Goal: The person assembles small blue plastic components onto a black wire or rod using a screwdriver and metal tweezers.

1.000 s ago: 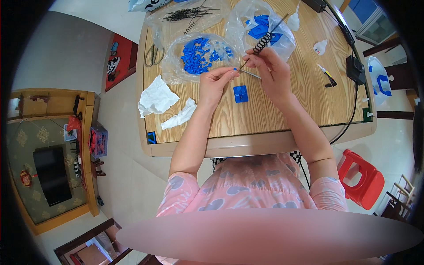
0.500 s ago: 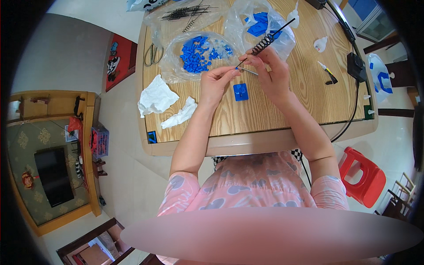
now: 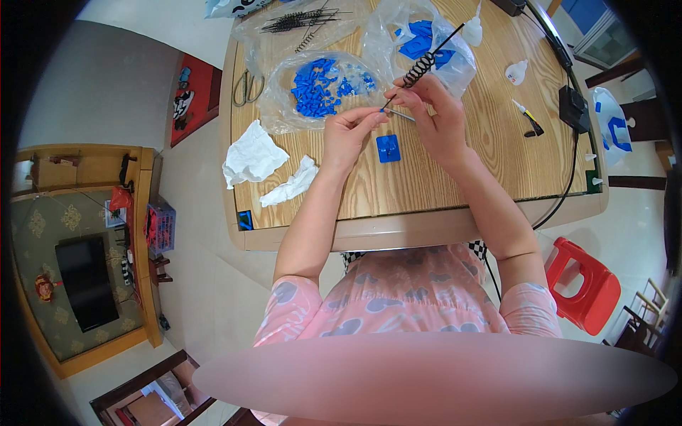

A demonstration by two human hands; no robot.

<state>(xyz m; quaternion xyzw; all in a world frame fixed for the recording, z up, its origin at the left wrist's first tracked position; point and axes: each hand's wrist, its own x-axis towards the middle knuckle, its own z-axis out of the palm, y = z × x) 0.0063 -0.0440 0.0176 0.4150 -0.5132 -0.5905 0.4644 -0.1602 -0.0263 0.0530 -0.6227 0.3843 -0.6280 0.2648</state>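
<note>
My right hand (image 3: 442, 119) is closed around a black coiled spring (image 3: 418, 72) with straight ends, one pointing up and away, the other down toward my left fingers. A thin grey metal rod (image 3: 402, 115) also shows under the right fingers; its kind is not clear. My left hand (image 3: 349, 135) pinches a tiny blue piece (image 3: 383, 110) at the spring's lower end; whether the two are joined is too small to tell. Just nearer to me, a blue square plate (image 3: 388, 148) with a raised middle lies on the wooden table (image 3: 455, 192).
Beyond my hands are clear bags of small blue parts (image 3: 312, 92), blue plates (image 3: 419, 44) and black springs (image 3: 295, 21). Scissors (image 3: 246, 91) and crumpled white tissues (image 3: 254, 156) lie left. White dropper bottles (image 3: 516, 72), a yellow-black tube (image 3: 527, 117) and a black adapter (image 3: 572, 108) are right.
The spring's far end has swung slightly to the left and up. Both hands keep nearly the same place and grip.
</note>
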